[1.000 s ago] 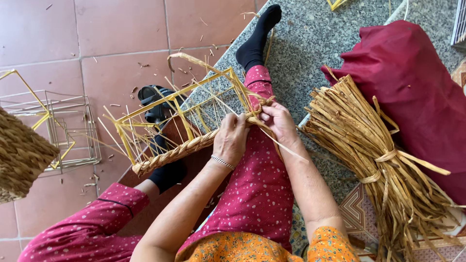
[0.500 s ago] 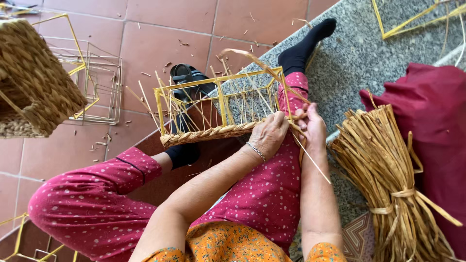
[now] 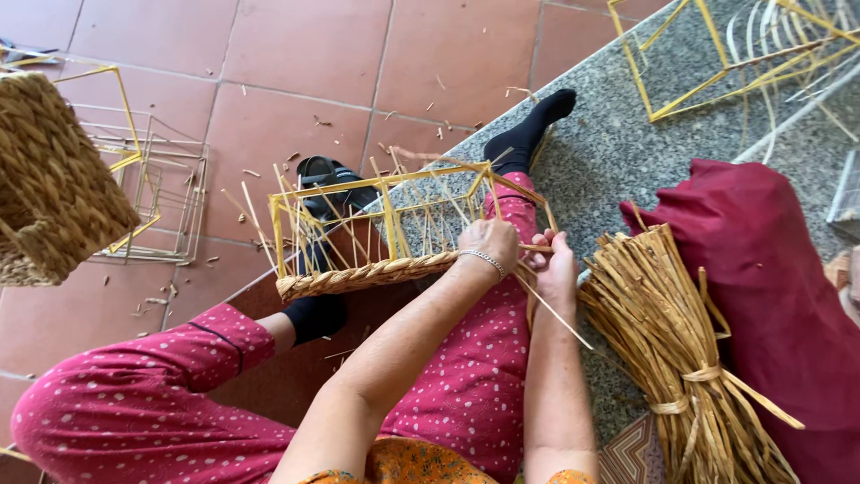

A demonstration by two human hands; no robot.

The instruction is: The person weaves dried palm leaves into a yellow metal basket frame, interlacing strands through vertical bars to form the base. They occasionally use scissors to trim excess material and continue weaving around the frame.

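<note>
A yellow wire basket frame [image 3: 394, 224] rests across my right thigh, with a woven straw band [image 3: 358, 276] along its near edge and thin straw strands standing inside it. My left hand [image 3: 488, 244] grips the frame's right end where the woven band stops. Close beside it, my right hand [image 3: 554, 264] pinches a long straw strand [image 3: 555, 314] that runs down to the right. I sit on a grey stone step [image 3: 618, 152], in red dotted trousers and black socks.
A tied bundle of straw [image 3: 672, 358] lies at my right on the step, against a dark red cushion [image 3: 770, 269]. A finished woven basket [image 3: 49, 179] and bare wire frames [image 3: 152, 197] stand left on the tiled floor. Another yellow frame [image 3: 708, 54] lies top right.
The view has shifted, so the frame and hands sit more central and the woven basket shows further left. Both hands stay at the frame's right end, working the strand.
</note>
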